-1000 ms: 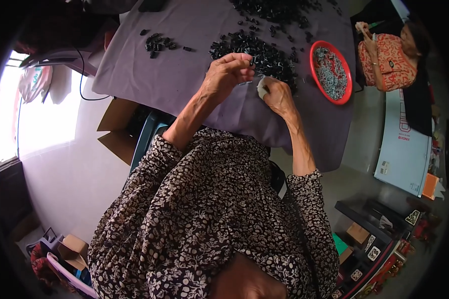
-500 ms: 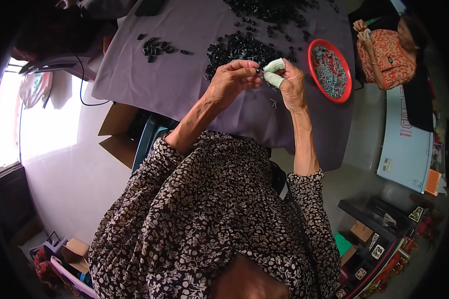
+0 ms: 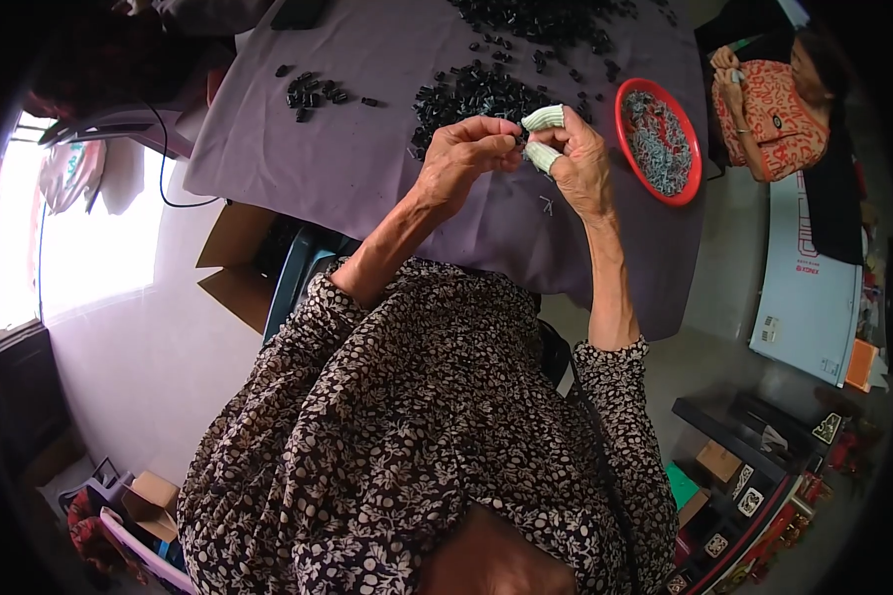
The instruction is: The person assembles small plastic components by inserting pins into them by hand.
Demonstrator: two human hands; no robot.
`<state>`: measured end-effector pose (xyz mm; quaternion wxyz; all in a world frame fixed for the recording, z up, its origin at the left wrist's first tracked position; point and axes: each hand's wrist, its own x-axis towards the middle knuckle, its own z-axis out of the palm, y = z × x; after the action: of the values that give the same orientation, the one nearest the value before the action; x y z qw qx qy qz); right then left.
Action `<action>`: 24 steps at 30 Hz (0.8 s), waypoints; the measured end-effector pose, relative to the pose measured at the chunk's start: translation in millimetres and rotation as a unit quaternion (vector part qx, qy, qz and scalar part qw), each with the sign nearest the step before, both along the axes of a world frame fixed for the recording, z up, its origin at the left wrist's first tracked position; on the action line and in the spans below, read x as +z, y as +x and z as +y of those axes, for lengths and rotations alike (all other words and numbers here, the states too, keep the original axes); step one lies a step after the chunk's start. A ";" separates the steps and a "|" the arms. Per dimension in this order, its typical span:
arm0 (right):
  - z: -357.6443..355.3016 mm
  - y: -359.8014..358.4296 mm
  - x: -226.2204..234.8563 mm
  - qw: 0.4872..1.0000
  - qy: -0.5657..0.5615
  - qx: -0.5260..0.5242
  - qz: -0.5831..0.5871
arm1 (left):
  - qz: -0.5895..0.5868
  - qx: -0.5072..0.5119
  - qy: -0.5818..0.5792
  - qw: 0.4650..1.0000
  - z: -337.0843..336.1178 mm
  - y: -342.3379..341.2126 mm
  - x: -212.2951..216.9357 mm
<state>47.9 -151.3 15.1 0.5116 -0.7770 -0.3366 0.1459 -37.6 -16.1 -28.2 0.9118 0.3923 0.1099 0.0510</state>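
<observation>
Both forearms are raised; the left hand is pinched shut, fingertips met by the right hand.

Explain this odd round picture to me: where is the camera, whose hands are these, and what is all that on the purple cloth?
The camera sits on a person's head and looks down through a wide lens, which bends the edges. Both hands are that person's own. The left hand and right hand meet above a table with a purple cloth, pinching something too small to make out. Two right fingers wear pale green finger covers. On the cloth lie piles of small black parts and a red bowl of greyish bits. Another person sits at upper right.
</observation>
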 end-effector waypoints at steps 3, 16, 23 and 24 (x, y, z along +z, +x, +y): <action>3.3 -2.4 2.6 0.998 -0.020 -0.005 -0.065 | -0.001 0.008 0.040 0.999 0.2 -0.3 0.6; 20.7 14.2 25.0 0.978 -0.023 0.082 -0.192 | -0.012 0.004 0.253 0.967 24.1 10.2 19.3; 18.5 22.0 13.8 0.992 -0.021 0.092 -0.084 | 0.000 -0.031 0.186 0.982 28.3 11.1 13.0; 14.9 24.8 11.9 0.997 -0.017 0.078 0.009 | 0.003 -0.026 0.131 0.991 28.2 11.0 13.5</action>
<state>72.7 -136.3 27.0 0.4880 -0.7557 -0.3893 0.1983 -26.7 12.1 -14.7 0.8533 0.5112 0.0947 0.0403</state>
